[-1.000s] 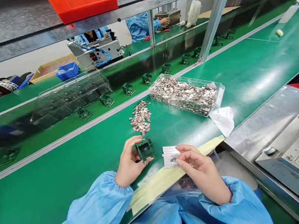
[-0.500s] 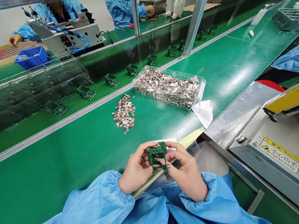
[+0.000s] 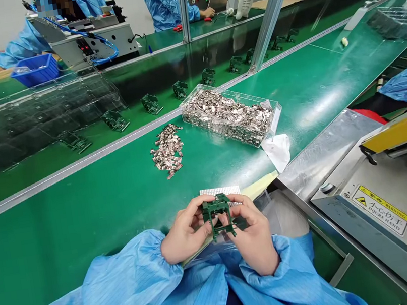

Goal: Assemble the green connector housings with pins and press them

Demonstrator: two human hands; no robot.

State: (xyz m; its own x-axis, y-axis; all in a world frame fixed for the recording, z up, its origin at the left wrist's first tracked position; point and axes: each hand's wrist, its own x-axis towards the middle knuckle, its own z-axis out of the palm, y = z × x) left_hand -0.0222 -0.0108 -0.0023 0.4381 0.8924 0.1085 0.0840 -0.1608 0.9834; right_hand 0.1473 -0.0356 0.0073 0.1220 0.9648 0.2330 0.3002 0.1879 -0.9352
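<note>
A dark green plastic frame (image 3: 217,204) with an open middle is held up close to my body. My left hand (image 3: 185,232) grips its left side between thumb and fingers. My right hand (image 3: 252,229) closes on its right side, with fingertips reaching partly into the opening; whether they pinch a small part in there I cannot make out. Behind the frame lies a white ridged strip (image 3: 207,192) at the table edge. Farther forward on the green surface is a loose pile of small metal pieces (image 3: 168,152).
A clear plastic box (image 3: 277,111) full of small metal pieces stands ahead, beside a white scrap (image 3: 278,151). Several green frames (image 3: 116,120) line the strip behind the metal rail (image 3: 57,171). At right is a machine with a warning label (image 3: 381,211). Co-workers in blue sleeves (image 3: 160,1) work across.
The green frame has turned slightly and shifted a little to the right in my hands. Both hands keep their hold. Across the line, a co-worker's hand has moved lower into the cardboard box.
</note>
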